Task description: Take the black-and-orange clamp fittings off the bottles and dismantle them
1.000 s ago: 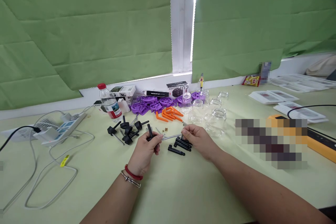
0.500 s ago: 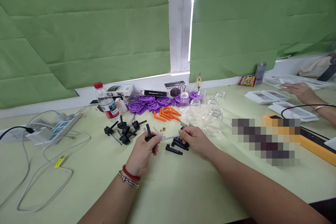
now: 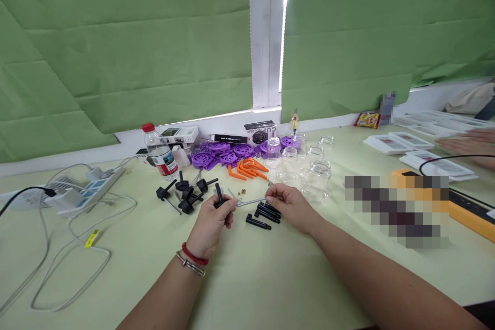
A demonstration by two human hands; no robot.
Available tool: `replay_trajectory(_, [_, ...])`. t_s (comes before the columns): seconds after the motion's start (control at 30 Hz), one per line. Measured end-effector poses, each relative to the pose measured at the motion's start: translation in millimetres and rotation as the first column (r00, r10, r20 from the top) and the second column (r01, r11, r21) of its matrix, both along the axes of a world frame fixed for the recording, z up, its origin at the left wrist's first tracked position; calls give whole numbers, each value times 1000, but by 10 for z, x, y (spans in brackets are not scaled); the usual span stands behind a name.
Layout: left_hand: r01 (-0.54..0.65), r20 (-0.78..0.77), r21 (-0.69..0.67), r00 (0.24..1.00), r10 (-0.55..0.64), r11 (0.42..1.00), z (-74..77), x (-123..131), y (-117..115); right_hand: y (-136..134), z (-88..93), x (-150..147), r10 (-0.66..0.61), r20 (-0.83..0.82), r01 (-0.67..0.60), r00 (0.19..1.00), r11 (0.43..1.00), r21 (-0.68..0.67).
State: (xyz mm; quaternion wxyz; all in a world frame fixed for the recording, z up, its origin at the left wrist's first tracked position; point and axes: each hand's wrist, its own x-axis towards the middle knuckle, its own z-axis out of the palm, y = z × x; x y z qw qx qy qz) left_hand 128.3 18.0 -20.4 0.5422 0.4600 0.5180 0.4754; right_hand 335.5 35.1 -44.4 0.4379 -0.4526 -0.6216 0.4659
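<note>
My left hand (image 3: 211, 221) is closed round a black plastic part (image 3: 219, 194) whose stem sticks up past the fingers. A thin metal rod (image 3: 251, 201) runs from this hand across to my right hand (image 3: 290, 207), whose thumb and fingers pinch its far end. Whether the rod is seated in the black part is hidden by my fingers. Under and beside my right hand lie several black crank-like handles (image 3: 258, 222). To the left of my left hand is a pile of black knobbed parts with metal rods (image 3: 186, 205). Small brass bits (image 3: 242, 192) lie just behind the rod.
Orange curved pieces (image 3: 247, 169), purple wheel-like parts (image 3: 203, 160) and clear jars (image 3: 320, 167) stand farther back. A water bottle (image 3: 162, 157) and power strip (image 3: 93, 185) are left. At right, another person's blurred hand (image 3: 467, 143) is near white trays (image 3: 436, 164).
My hands keep nearly the same hold on the black part and rod. The view has shifted slightly. The other person's hand has moved right and is now blurred.
</note>
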Motion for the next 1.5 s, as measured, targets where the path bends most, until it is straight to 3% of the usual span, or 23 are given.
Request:
replay_trajectory(0.47, [13, 11, -10, 1000, -13, 1000, -10, 3, 1, -22, 76, -16, -2, 88, 8, 996, 998, -65])
replay_trajectory(0.67, [0, 16, -15, 1000, 0, 1000, 6, 4, -7, -28, 48, -8, 13, -24, -13, 1000, 1000, 4])
replay_trajectory(0.9, [0, 23, -20, 1000, 0, 1000, 8, 11, -18, -13, 13, 0, 19, 79, -20, 997, 1000, 11])
replay_trajectory(1.27, [10, 12, -21, 1000, -10, 1000, 3, 9, -7, -20, 14, -4, 33, 88, -29, 996, 999, -45])
replay_trajectory(1.5, [4, 20, -13, 1000, -4, 1000, 12, 7, -10, -26, 21, 3, 36, -38, -35, 999, 999, 36])
